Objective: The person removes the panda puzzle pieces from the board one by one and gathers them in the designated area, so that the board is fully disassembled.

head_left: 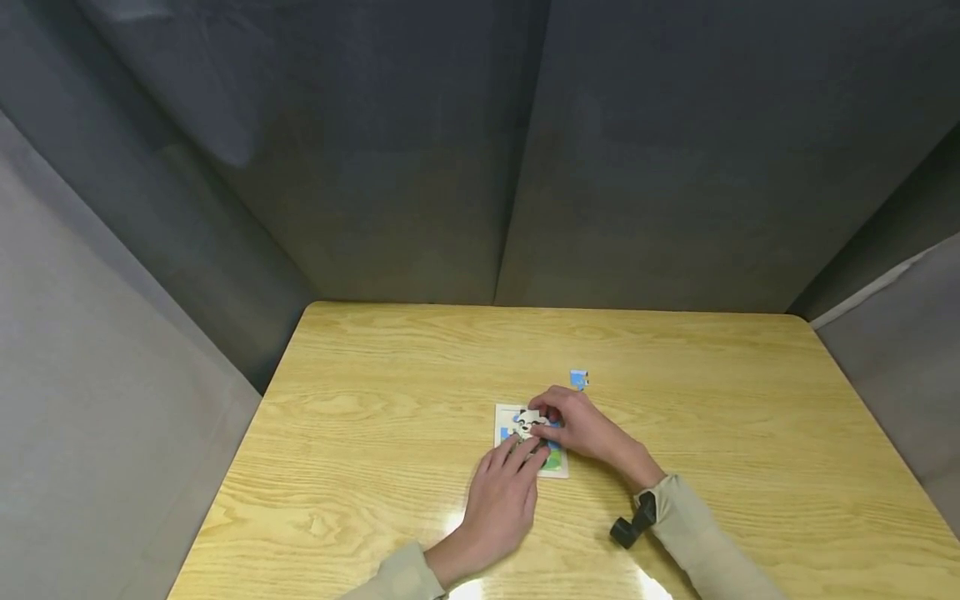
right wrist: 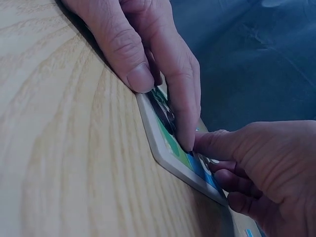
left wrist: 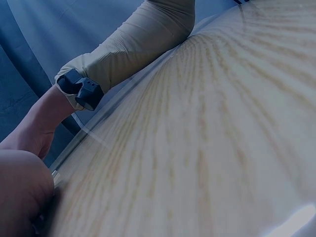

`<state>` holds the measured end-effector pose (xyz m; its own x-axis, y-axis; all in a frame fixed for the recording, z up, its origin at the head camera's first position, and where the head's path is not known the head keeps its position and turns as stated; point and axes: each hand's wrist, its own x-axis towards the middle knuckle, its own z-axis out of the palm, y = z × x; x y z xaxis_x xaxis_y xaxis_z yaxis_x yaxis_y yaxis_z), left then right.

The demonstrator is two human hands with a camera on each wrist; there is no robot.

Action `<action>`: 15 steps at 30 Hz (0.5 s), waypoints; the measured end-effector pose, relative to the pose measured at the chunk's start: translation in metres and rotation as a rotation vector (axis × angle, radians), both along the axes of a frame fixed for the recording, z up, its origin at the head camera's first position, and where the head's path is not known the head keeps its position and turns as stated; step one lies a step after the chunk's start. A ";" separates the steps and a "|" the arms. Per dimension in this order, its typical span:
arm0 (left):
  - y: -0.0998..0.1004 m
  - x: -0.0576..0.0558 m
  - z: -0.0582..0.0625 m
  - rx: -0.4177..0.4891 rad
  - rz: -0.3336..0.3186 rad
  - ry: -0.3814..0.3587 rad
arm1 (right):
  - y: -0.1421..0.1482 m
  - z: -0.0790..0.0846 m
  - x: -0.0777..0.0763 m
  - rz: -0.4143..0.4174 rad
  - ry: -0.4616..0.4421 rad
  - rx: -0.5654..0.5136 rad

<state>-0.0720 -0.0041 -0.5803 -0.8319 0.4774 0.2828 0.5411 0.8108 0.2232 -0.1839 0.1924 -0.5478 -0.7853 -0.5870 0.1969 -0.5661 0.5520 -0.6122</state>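
Observation:
A small jigsaw puzzle board with a pale rim (head_left: 556,474) lies on the table. Its picture shows a panda on blue and green. My right hand (head_left: 588,427) pinches a panda-face puzzle piece (head_left: 523,424) between thumb and fingers over the board's upper part. Fairly straight fingers of my left hand (head_left: 504,498) rest on the lower part of the picture, hiding some of it. In the right wrist view, the left hand's thumb (right wrist: 140,78) touches the board's rim (right wrist: 163,157). The left wrist view does not show the board's picture.
A loose blue puzzle piece (head_left: 578,378) lies on the wooden table (head_left: 375,400) just beyond the board. A black device (head_left: 633,521) is strapped at the right wrist. Dark grey curtains (head_left: 405,167) stand behind the table, with lighter panels at the sides.

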 end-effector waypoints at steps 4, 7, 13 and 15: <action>0.001 0.001 0.000 0.001 0.004 0.001 | 0.000 -0.002 -0.001 -0.001 0.009 -0.003; 0.001 0.000 0.000 0.001 0.004 0.000 | 0.000 -0.002 -0.003 0.005 0.034 0.001; 0.000 0.000 -0.001 0.014 -0.003 0.006 | 0.000 0.002 -0.003 0.015 0.035 0.022; 0.000 0.000 0.000 0.019 -0.006 0.005 | 0.001 0.003 -0.003 0.017 0.022 0.026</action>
<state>-0.0720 -0.0041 -0.5806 -0.8275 0.4769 0.2963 0.5472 0.8032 0.2356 -0.1866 0.1930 -0.5451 -0.7711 -0.6050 0.1983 -0.5884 0.5581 -0.5851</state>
